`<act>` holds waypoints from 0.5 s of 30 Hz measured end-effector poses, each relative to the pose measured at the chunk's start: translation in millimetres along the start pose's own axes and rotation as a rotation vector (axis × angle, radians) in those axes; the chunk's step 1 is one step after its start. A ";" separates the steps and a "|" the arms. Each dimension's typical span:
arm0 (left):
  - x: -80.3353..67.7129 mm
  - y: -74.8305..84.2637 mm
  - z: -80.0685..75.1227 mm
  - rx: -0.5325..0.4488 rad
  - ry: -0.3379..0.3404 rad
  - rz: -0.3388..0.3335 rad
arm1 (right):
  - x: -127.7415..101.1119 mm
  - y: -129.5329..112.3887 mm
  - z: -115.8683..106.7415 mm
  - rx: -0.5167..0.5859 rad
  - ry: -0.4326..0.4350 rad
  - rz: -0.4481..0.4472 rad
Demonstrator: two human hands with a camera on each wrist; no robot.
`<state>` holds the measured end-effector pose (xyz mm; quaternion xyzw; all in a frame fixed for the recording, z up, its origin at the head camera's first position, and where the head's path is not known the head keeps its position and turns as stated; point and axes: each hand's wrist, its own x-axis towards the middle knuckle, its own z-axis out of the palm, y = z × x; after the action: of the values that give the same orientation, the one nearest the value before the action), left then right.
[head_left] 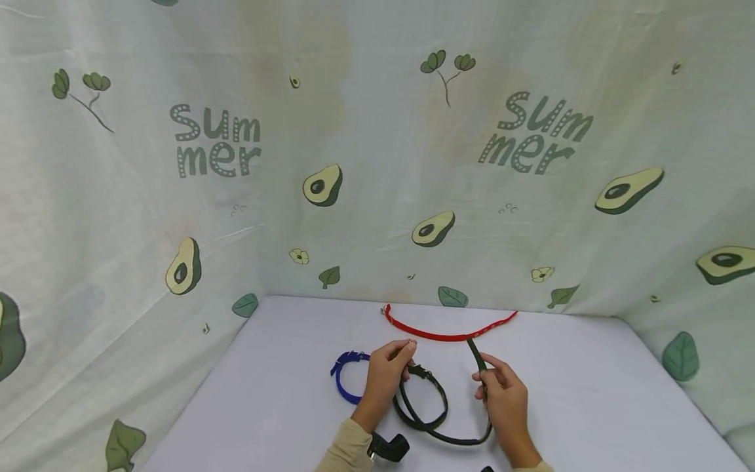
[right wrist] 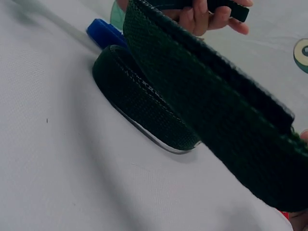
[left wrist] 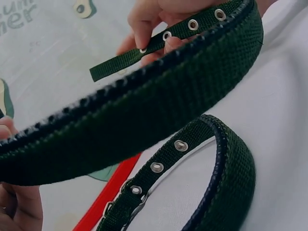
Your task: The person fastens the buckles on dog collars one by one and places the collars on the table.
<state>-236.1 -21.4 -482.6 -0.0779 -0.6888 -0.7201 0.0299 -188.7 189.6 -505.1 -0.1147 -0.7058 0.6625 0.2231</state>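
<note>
A dark green dog collar (head_left: 463,441) hangs in a slack curve between my two hands. With thumb and fingers my left hand (head_left: 386,370) pinches one end, mostly hidden behind the fingers. My right hand (head_left: 506,398) grips the other end near its metal eyelets (left wrist: 193,24), and the strap tip (left wrist: 108,68) sticks out past the fingers. Below the strap a second green collar (left wrist: 238,163) rests on the table, buckled into a loop. Just left of my left hand lies a blue collar (head_left: 340,382), also looped, partly covered by that hand.
A red collar (head_left: 439,337) lies stretched out along the back of the white table (head_left: 590,393). Behind the table hangs a pale cloth (head_left: 377,131) printed with avocados and lettering. A black device (head_left: 392,449) sits at my left wrist.
</note>
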 end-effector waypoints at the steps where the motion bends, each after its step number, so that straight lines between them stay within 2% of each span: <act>1: -0.4 0.1 0.8 0.004 -0.006 0.003 | -0.4 -1.0 -0.1 0.008 -0.006 0.011; 6: -1.7 1.9 4.3 0.038 -0.063 0.005 | -2.4 -3.3 -0.3 0.002 -0.017 0.040; 10: -2.4 1.8 3.2 0.035 -0.078 -0.012 | -4.3 -3.3 1.3 -0.014 -0.042 0.051; 15: -2.7 2.5 -0.4 0.041 -0.089 -0.007 | -5.9 -5.0 4.5 -0.006 -0.098 0.002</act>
<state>-233.1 -22.0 -480.6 -0.1068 -0.7042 -0.7019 -0.0021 -184.9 182.4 -501.2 -0.0835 -0.7177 0.6655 0.1872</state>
